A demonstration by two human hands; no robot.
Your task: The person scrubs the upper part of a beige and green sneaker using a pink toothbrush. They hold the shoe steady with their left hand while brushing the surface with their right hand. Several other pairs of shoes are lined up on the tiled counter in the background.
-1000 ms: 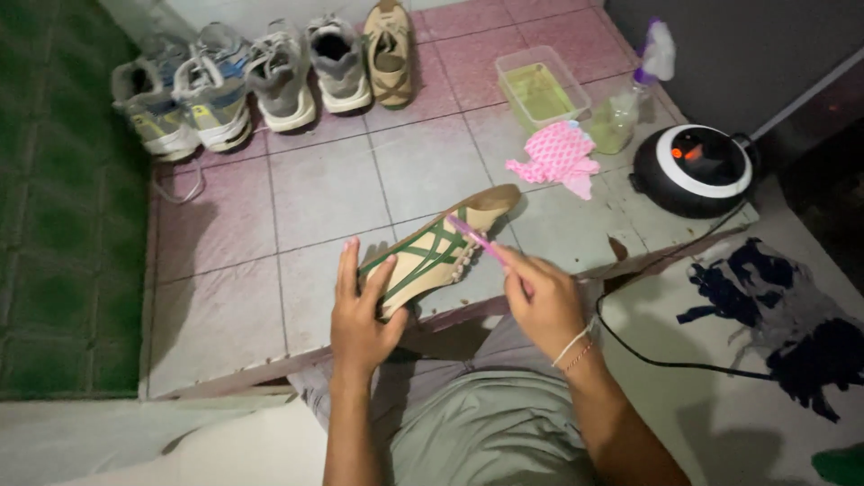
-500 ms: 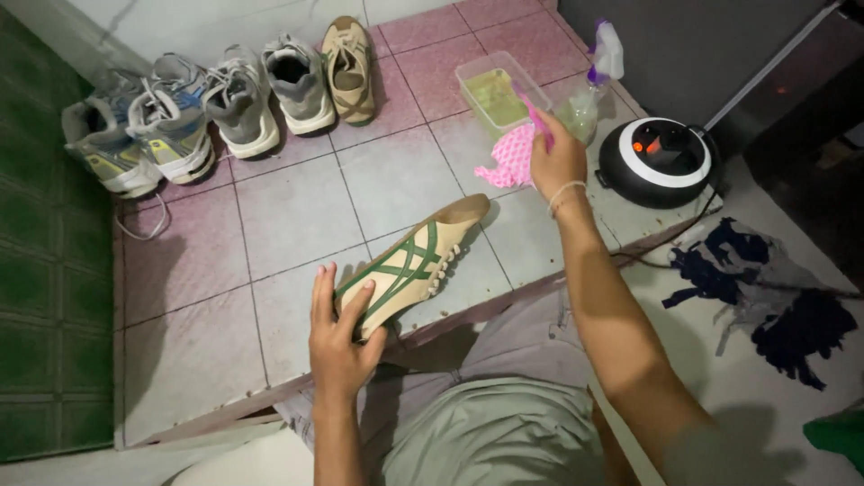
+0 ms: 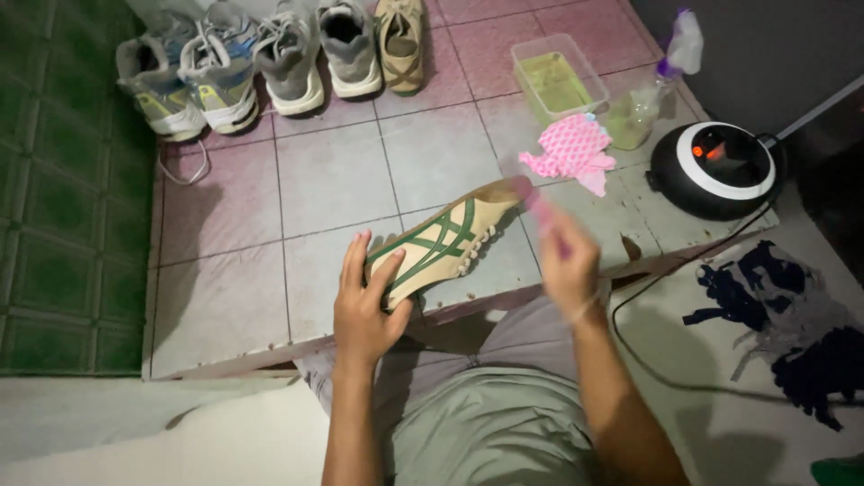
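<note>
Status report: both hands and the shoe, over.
Left hand grips the tan shoe with green stripes, heel end. Right hand holds a pink brush at the toe, blurred. Nothing between brush and shoe.

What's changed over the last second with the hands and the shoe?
The right hand, holding a pink brush, went out to the clear tub of yellowish liquid half a second ago and has come back to the toe of the tan shoe with green stripes; it is blurred with motion. The left hand still grips the shoe's heel end. The pink cloth, round black appliance and row of shoes stayed put.
</note>
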